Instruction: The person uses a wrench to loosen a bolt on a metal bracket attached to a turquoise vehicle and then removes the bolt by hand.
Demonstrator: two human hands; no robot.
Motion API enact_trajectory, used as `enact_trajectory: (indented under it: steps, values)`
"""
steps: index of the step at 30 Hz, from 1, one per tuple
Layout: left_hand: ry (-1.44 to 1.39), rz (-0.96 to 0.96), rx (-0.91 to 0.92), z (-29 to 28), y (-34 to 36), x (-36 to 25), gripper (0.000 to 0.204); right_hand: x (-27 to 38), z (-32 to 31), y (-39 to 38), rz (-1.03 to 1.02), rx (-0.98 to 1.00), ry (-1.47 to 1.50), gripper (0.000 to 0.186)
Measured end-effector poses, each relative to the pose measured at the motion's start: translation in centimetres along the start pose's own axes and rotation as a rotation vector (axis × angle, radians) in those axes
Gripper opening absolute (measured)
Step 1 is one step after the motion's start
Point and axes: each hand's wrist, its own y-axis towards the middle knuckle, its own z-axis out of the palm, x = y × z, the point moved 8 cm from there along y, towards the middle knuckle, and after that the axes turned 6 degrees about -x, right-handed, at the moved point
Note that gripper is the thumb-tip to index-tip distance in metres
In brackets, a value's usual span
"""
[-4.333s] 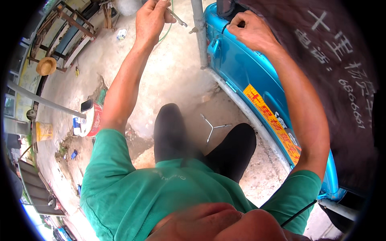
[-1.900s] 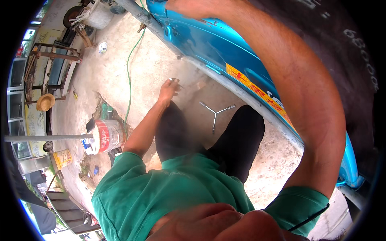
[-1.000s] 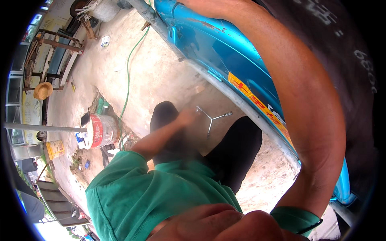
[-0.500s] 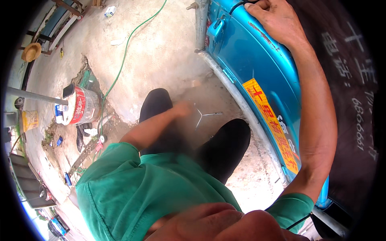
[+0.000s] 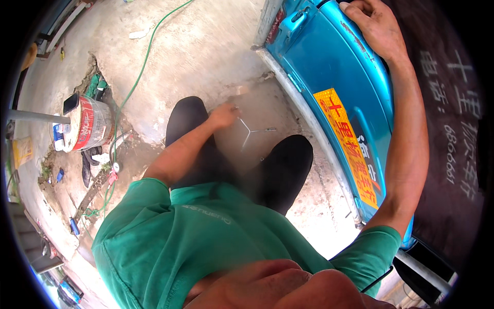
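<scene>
Between my knees, my left hand (image 5: 225,114) has its fingers curled at the end of one arm of a Y-shaped metal socket wrench (image 5: 250,131). The wrench's other two arms point right and down over the dirty concrete; what its ends touch is hard to make out. At upper right, my right hand (image 5: 375,26) is bent over the top edge of a glossy blue vehicle panel (image 5: 329,56), whose paint is chipped along that edge. A yellow sticker with red lettering (image 5: 347,147) runs down the panel.
A pale metal rail (image 5: 319,134) borders the panel's lower edge. Dark sheeting with white writing (image 5: 447,129) lies beyond my right arm. Left of me stand a red-and-white bucket (image 5: 95,126) carrying small items and a metal pole (image 5: 38,117). A green hose (image 5: 149,54) crosses the cracked concrete.
My view has shifted, so the scene sits higher and the bucket further left. My left hand, blurred before, is now clearer at the wrench's arm. My right hand stays on the panel edge.
</scene>
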Motion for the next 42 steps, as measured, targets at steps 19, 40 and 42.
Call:
enact_trajectory:
  steps: [19, 40, 42]
  values:
    - [-0.039, -0.096, 0.074, 0.4, -0.7, -0.1, 0.042, -0.5, -0.1, 0.1, 0.081, 0.001, -0.09, 0.031]
    - [-0.016, -0.1, 0.128, 1.0, -0.7, 0.5, 0.038, -1.4, 0.0, 0.7, 0.028, 0.03, -0.069, 0.027]
    - [-0.004, -0.062, 0.121, 1.0, -0.6, 0.4, 0.038, -1.5, 0.1, 0.7, 0.019, 0.04, -0.045, 0.027]
